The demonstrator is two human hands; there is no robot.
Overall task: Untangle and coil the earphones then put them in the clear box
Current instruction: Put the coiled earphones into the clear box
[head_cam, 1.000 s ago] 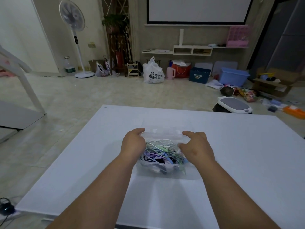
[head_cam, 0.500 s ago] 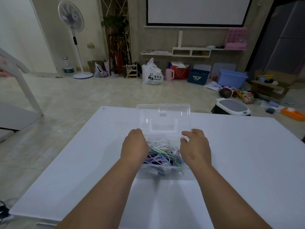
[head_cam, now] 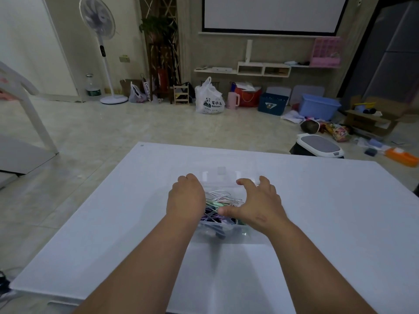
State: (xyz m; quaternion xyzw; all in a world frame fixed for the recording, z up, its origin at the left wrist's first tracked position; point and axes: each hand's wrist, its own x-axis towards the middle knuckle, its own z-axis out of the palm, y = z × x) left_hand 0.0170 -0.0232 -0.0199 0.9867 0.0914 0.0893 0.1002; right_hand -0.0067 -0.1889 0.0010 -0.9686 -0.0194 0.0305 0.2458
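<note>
Clear box (head_cam: 229, 234), lid open, on bench (head_cam: 328, 211), tangled earphones (head_cam: 223, 198) inside | left hand (head_cam: 186, 200) at its left wall, fingers hidden, grip unclear | right hand (head_cam: 258, 202) over earphones, fingers spread, empty.

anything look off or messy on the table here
Only the earphones: they sit in the open clear box as one tangled heap of coloured cables, not coiled. Nothing has spilled onto the white table, and nothing looks damaged.

Earphones (head_cam: 223, 201) in clear box (head_cam: 229, 234) on table (head_cam: 328, 211), between left hand (head_cam: 186, 198) and right hand (head_cam: 258, 203).
</note>
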